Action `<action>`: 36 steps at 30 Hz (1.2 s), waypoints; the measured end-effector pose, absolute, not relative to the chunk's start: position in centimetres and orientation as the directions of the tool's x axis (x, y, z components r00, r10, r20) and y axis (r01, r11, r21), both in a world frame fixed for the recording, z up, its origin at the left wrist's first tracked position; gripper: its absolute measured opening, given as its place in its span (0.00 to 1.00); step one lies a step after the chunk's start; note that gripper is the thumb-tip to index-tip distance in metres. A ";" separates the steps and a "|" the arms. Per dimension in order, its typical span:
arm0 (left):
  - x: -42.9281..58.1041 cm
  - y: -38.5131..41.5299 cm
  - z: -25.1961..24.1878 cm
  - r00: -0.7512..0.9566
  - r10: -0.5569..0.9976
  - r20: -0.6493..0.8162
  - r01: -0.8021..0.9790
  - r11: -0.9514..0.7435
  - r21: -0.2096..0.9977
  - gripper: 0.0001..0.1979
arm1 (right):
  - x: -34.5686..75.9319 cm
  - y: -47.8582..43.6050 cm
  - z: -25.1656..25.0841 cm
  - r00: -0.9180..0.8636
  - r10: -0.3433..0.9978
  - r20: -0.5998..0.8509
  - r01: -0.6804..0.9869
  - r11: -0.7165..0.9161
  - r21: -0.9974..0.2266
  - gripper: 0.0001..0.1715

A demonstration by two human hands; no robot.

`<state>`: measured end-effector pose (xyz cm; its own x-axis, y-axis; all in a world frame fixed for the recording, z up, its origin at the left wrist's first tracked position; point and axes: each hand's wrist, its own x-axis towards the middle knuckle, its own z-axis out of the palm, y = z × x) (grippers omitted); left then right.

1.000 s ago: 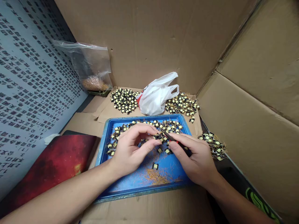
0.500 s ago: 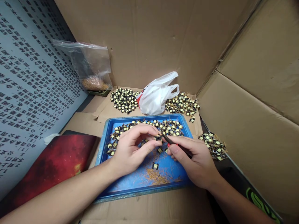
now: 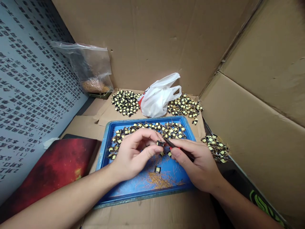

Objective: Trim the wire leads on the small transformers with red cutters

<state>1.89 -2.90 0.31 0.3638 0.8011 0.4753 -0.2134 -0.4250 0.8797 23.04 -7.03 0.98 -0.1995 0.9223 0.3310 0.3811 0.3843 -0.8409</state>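
Slightly lower than half a second ago, one small black component (image 3: pixel 160 143) is over the blue tray (image 3: pixel 128 186), long axis roughly left to right. Left hand (image 3: pixel 133 152) pinches it, fingers curled; right hand (image 3: pixel 202 162) wraps around a black-and-red tool (image 3: pixel 170 144), tip pointing far-left.

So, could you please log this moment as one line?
left hand: pinching small part; right hand: holding dark tool beside part; blue tray: beneath hands

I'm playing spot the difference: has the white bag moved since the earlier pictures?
No, the white bag sits in the same place behind the blue tray.
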 end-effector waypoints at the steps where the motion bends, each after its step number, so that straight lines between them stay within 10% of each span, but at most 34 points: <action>1: 1.9 -2.9 0.3 0.371 0.802 0.468 -0.222 -0.413 0.883 0.08 | 23.0 -7.0 1.0 -0.197 0.921 0.335 0.384 0.387 -0.838 0.14; 36: 1.8 -4.0 1.2 0.527 0.639 0.560 -0.109 -0.603 0.790 0.07 | 23.3 -5.7 -0.4 -0.142 0.914 0.381 0.560 0.391 -0.730 0.16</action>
<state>1.83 -4.02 1.17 0.5266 0.6394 0.5603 -0.1094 -0.6027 0.7905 23.31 -5.75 -0.41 -0.1415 0.9136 0.3811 0.5602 0.3913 -0.7301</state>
